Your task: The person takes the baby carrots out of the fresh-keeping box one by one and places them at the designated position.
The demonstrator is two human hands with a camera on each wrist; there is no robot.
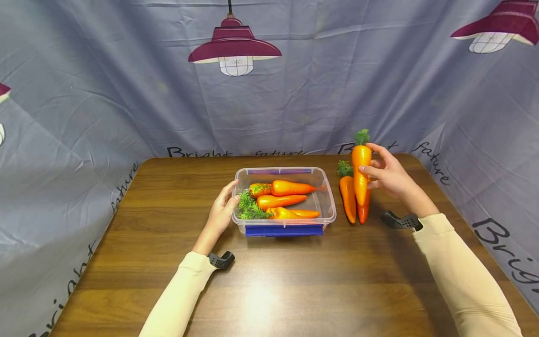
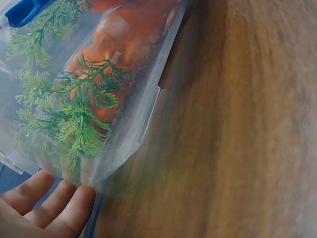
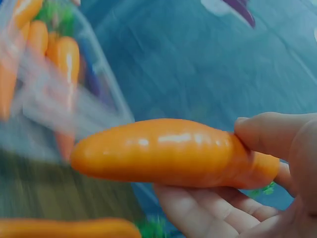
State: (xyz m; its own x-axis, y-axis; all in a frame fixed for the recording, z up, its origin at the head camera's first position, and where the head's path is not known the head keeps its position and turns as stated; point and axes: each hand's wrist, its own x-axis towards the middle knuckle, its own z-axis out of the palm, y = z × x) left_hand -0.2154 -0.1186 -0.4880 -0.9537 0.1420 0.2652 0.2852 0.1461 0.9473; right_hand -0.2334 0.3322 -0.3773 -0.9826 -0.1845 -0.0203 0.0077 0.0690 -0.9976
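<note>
My right hand (image 1: 385,173) holds a glossy orange carrot (image 1: 360,173) between thumb and fingers. In the head view it points tip down, its green top upward, above the table right of a clear plastic container (image 1: 330,196). Beneath it lie two more carrots, one (image 1: 347,199) on the left and one (image 1: 364,213) partly hidden. Several carrots (image 1: 290,187) with leafy green tops (image 1: 248,206) lie inside the container. At the container's left end rests my left hand (image 1: 221,208); its fingertips (image 2: 84,196) touch the outer wall in the left wrist view.
The container has a blue clip (image 1: 284,230) on its front side and stands without a lid on a brown wooden table (image 1: 177,187). Behind the table hangs a grey-blue cloth (image 1: 168,107) printed with lamps and lettering. Black bands (image 1: 222,260) are on both wrists.
</note>
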